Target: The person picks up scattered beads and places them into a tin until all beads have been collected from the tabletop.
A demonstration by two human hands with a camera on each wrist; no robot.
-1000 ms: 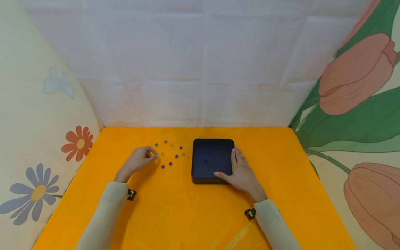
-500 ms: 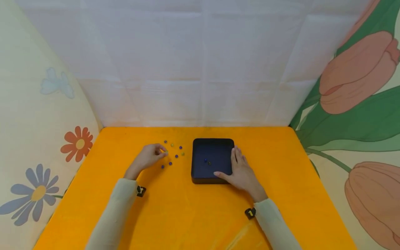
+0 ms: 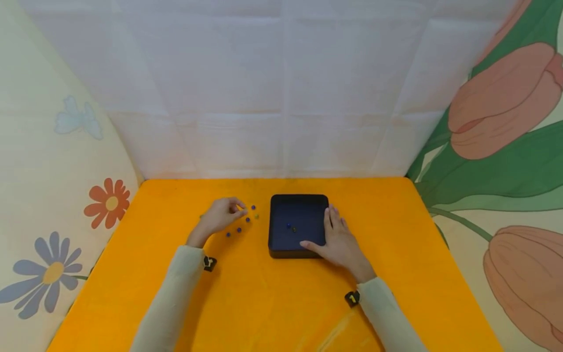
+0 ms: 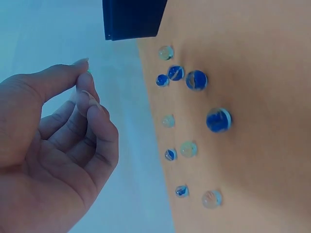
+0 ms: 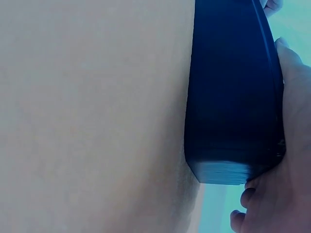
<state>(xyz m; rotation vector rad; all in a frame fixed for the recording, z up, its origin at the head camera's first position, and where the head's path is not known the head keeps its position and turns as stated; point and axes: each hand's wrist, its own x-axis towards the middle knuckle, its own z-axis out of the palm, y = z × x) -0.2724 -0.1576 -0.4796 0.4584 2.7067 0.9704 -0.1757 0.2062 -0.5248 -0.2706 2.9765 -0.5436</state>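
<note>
In the head view my left hand (image 3: 221, 215) is above the loose glass marbles, left of the black tray. Its thumb and index finger pinch a small marble; only a greenish sliver of it (image 4: 89, 71) shows in the left wrist view. Beneath and beside the hand lie several blue marbles (image 4: 219, 120) and pale yellow ones (image 4: 188, 149). The square black tray (image 3: 277, 253) has one blue marble (image 3: 289, 226) and one yellowish marble (image 3: 294, 229) inside. My right hand (image 3: 343, 244) rests against the tray's near right corner, fingers straight along its side, thumb over the near rim.
An orange cloth (image 3: 272, 303) covers the table. Behind it hangs a white sheet (image 3: 281, 98), with flower-patterned fabric (image 3: 492, 186) at both sides. One yellowish marble (image 3: 202, 215) peeks out left of my left hand.
My left hand has moved right across the loose marbles, thumb and index finger still pinched together. The right hand and the tray have stayed in place.
</note>
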